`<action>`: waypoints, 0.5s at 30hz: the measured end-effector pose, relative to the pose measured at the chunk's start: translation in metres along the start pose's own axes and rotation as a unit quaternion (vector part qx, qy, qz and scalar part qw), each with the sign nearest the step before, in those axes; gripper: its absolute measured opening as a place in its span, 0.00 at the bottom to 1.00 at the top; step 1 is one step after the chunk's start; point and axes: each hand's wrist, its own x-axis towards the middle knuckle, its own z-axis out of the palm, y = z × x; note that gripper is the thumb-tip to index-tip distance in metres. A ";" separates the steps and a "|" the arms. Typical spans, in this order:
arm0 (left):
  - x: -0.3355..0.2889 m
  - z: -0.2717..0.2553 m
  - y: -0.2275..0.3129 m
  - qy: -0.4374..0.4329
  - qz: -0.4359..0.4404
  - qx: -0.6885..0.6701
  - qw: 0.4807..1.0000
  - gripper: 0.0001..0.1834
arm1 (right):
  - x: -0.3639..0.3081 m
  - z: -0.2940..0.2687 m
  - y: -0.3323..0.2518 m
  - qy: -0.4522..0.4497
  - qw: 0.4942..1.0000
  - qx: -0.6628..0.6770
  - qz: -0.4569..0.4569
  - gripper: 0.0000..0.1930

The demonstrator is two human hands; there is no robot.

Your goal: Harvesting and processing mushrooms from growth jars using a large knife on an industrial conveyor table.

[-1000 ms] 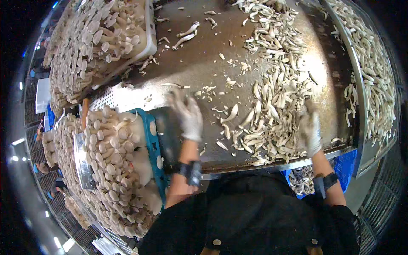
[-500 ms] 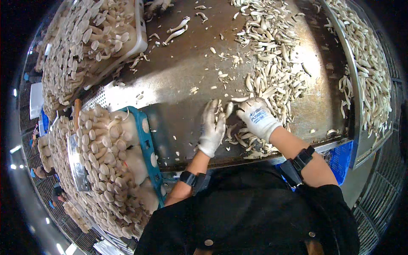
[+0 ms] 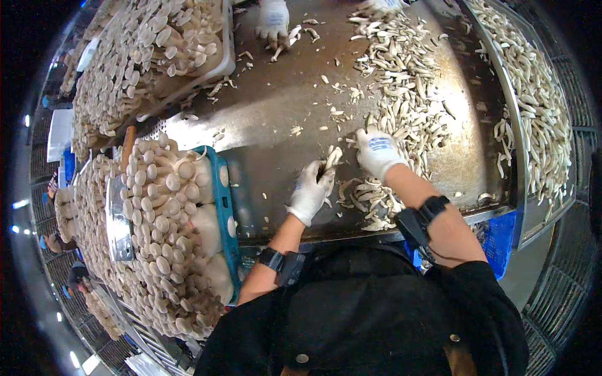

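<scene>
My left hand, in a white glove, is closed round a small pale mushroom that sticks out past the fingertips and thumb. It is just above the brown metal table. My right hand, gloved too, is at the left edge of a long pile of loose mushrooms. Its fingers are curled down and hide whatever may be between them. Between my wrists, a smaller heap of mushrooms lies by the table's near edge.
At left, a teal crate holds mushroom clusters, with a wide-bladed knife resting on them. Behind it stands a white crate of clusters. A trough of mushrooms runs along the right. Another person's gloved hands work at the far side.
My hands have moved apart: the left slightly down with the mushroom, the right slightly up along the pile's edge. Another person's two gloved hands have come in at the far side.
</scene>
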 end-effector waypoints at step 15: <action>-0.034 -0.006 0.048 -0.140 -0.026 -0.239 0.961 0.28 | -0.087 0.033 -0.058 -0.044 0.520 0.846 0.109 0.10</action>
